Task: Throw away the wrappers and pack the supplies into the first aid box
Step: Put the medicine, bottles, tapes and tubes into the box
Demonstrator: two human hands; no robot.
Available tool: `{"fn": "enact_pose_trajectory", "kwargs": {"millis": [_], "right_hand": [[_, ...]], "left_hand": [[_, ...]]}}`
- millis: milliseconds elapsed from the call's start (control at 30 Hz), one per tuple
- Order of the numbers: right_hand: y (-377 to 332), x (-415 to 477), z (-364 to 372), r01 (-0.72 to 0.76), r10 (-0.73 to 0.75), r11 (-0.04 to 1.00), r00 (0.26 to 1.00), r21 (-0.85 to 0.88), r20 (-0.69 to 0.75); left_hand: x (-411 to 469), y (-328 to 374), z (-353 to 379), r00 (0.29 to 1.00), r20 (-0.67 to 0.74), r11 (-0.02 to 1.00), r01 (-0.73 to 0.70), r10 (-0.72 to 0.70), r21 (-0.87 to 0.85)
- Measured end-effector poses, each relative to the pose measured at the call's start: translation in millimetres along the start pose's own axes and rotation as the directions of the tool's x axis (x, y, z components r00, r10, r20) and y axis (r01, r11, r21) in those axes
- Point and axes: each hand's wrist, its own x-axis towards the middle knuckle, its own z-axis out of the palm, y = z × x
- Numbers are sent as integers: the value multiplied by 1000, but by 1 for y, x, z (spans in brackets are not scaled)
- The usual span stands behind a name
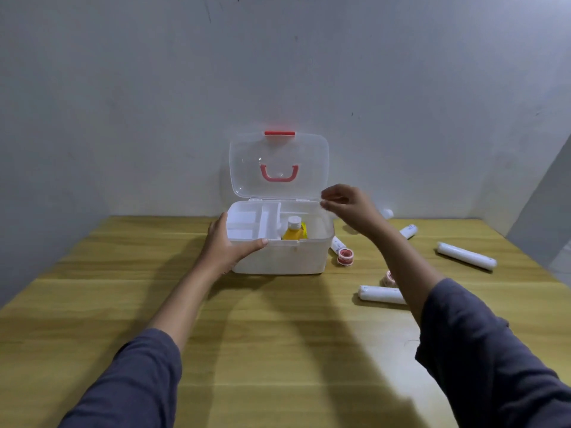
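Both outstretched: left hand [228, 246] round first aid box [287, 261], right hand [349, 209] aloft, grasp unclear.

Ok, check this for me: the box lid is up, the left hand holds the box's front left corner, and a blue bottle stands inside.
Not quite: the bottle is yellow with a white cap, not blue, as the head view shows. The rest holds: the lid is up, the left hand holds the front left corner of the box, and the bottle stands inside.
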Motion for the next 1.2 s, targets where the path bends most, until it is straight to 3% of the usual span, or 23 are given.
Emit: {"fn": "enact_pose_trajectory", "kwargs": {"millis": [133, 267, 400, 533, 933, 1033, 1200], "right_hand": [[43, 20, -6, -170, 157, 985, 962, -41, -225], [79, 33, 3, -285, 234, 947, 928, -147, -291], [102, 37, 13, -362, 281, 883, 918, -300, -279], [110, 32, 15, -316, 219, 852, 939, -417, -264], [92, -20, -1, -147, 65, 929, 968, -338, -242], [91, -25, -8, -230, 154, 913, 960, -338, -235], [79, -27, -12, -424, 406, 776, 902, -467, -145]], "left_hand": [[-2, -3, 0, 1000, -11, 1000, -6, 6, -1], [-3, -5, 0, 999, -31, 1000, -15, 14, -11], [-4, -5, -1, 1000, -20, 1000, -21, 21, 5], [-6, -2, 0, 999, -31, 1000, -14, 14, 10], [-9, 4, -2, 1000, -3, 999, 31, -30, 18], [-9, 5, -2, 999, -11, 999, 39, -39, 6], [-10, 6, -3, 999, -4, 999, 42, -42, -4]]}}
